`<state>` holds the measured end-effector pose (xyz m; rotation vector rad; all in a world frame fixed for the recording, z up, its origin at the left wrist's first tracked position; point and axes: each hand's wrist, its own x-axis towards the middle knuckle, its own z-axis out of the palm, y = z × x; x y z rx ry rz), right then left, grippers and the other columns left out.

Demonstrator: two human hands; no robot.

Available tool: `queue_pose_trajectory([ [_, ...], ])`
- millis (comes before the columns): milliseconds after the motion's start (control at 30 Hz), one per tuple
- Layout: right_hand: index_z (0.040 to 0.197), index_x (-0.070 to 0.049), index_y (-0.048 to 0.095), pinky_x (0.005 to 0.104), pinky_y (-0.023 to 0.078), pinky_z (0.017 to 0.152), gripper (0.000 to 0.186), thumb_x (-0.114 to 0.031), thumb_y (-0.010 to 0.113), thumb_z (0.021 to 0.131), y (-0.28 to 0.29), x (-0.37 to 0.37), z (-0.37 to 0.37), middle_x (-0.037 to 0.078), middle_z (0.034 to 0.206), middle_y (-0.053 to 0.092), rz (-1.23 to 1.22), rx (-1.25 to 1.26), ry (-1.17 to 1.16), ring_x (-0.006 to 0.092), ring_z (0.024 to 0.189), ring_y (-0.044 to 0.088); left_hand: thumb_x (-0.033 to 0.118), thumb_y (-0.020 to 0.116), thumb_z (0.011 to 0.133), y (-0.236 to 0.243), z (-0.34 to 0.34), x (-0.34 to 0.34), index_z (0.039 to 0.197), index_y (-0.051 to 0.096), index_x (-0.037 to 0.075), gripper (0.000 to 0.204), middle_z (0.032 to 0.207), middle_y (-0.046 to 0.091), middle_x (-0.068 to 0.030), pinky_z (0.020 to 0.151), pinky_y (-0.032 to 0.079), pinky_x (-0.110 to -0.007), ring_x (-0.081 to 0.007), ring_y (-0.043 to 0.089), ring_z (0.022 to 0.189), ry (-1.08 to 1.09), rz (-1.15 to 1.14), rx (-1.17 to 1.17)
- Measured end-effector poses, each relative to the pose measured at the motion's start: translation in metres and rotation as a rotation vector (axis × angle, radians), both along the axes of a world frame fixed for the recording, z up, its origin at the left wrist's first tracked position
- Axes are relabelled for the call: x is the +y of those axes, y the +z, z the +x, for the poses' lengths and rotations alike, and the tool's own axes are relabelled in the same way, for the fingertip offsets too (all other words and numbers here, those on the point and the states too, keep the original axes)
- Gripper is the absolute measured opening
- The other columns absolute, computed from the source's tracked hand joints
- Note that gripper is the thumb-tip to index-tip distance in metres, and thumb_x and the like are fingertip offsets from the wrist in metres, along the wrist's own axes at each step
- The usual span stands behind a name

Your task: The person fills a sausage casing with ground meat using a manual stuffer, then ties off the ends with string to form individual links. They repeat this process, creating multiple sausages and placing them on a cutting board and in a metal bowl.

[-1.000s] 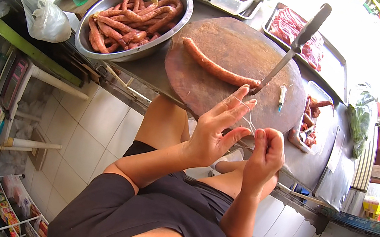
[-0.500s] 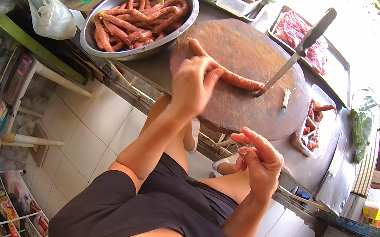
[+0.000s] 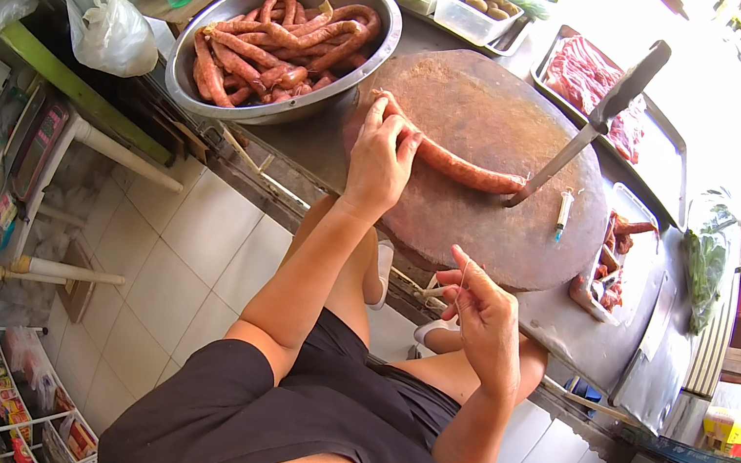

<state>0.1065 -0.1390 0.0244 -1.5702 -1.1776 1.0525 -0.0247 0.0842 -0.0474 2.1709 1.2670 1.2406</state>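
Note:
A long reddish sausage (image 3: 461, 166) lies curved across the round wooden chopping board (image 3: 469, 234). My left hand (image 3: 381, 159) is closed on it near its far left end, fingertips resting on the casing. My right hand (image 3: 489, 317) hovers just off the board's near edge, index finger extended and the others curled, with a thin pale thread (image 3: 461, 289) faintly visible at the fingers. A knife (image 3: 599, 118) stands tilted with its tip on the board by the sausage's right end. Right of it lies a small syringe-like tube (image 3: 563, 214) with a blue tip.
A metal bowl (image 3: 384, 53) heaped with sausages stands left of the board. Behind are a tray of raw meat (image 3: 591, 77) and a tub of round brown produce (image 3: 478, 14). A plastic tray (image 3: 600, 307) with dark meat pieces and leafy greens (image 3: 702, 275) sit at right.
My left hand has shifted toward the sausage's left end. My right hand has turned and opened somewhat, its index finger now pointing up-left. The whole view has shifted slightly.

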Motion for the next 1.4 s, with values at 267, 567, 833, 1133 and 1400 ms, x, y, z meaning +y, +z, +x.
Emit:
queue_pose_trajectory([
  [267, 0.142, -0.001, 0.058, 0.0249, 0.054, 0.07, 0.045, 0.008, 0.051, 0.099, -0.003, -0.002, -0.005, 0.01, 0.099, 0.072, 0.013, -0.042, 0.008, 0.0098, 0.069, 0.059, 0.019, 0.085, 0.078, 0.006, 0.031, 0.045, 0.146, 0.041, -0.008, 0.085, 0.137, 0.053, -0.0305, 0.107, 0.045, -0.049, -0.0452, 0.054, 0.126, 0.185, -0.14, 0.105],
  [567, 0.14, 0.0, 0.059, 0.0242, 0.053, 0.067, 0.042, 0.007, 0.054, 0.099, -0.007, -0.003, 0.002, 0.01, 0.098, 0.072, 0.054, -0.06, 0.0, 0.0096, 0.066, 0.057, -0.01, 0.069, 0.082, 0.003, 0.012, 0.036, 0.115, 0.065, 0.002, 0.036, 0.1, 0.068, -0.0064, 0.091, 0.054, -0.03, -0.0161, 0.067, 0.093, -0.421, -0.708, -1.228],
  [833, 0.143, -0.002, 0.058, 0.0238, 0.053, 0.069, 0.047, 0.009, 0.055, 0.097, -0.002, -0.001, -0.006, 0.01, 0.102, 0.073, 0.094, -0.015, 0.029, 0.0084, 0.075, 0.061, 0.013, 0.08, 0.09, 0.045, 0.02, -0.01, 0.114, 0.064, 0.003, 0.031, 0.085, 0.065, 0.0006, 0.062, 0.053, -0.028, -0.0096, 0.059, 0.059, -0.678, -0.617, -1.181],
  [1133, 0.151, -0.002, 0.049, 0.0238, 0.055, 0.074, 0.063, 0.018, 0.051, 0.091, 0.01, -0.007, 0.009, 0.015, 0.13, 0.066, 0.294, -0.005, -0.138, 0.0105, 0.082, 0.065, 0.022, 0.072, 0.098, 0.116, -0.013, -0.063, 0.124, 0.057, 0.003, 0.036, 0.092, 0.072, -0.0034, 0.076, 0.053, -0.024, -0.0096, 0.068, 0.085, -0.705, -0.147, -0.743],
  [1400, 0.139, 0.005, 0.059, 0.0251, 0.06, 0.077, 0.056, 0.017, 0.06, 0.084, 0.057, -0.012, 0.028, 0.019, 0.127, 0.067, 0.495, -0.054, -0.086, 0.0177, 0.09, 0.072, 0.016, 0.042, 0.107, 0.126, 0.004, -0.112, 0.136, 0.051, 0.007, 0.032, 0.09, 0.067, -0.0106, 0.082, 0.05, -0.037, -0.0226, 0.067, 0.084, -0.737, -0.228, -0.177],
])
